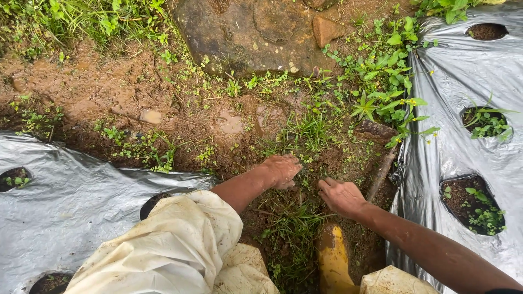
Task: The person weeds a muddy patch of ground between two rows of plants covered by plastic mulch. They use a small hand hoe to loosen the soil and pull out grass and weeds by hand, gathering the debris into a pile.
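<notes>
My left hand [281, 170] is muddy and curled down into the grass and weeds [308, 136] growing in the wet soil furrow; its fingers are closed, and whether they grip stems is hidden. My right hand [340, 196] rests close beside it, fingers bent and pressed to the soil among the weeds. I cannot see anything held clear of the ground. A tuft of grass [291, 220] grows just below both hands.
Silver plastic mulch sheets lie left [65, 201] and right [463, 81], with round planting holes [471, 201] holding small seedlings. A large flat rock [250, 32] lies ahead past muddy ground. My yellow boot [333, 256] and pale trousers [174, 245] are below.
</notes>
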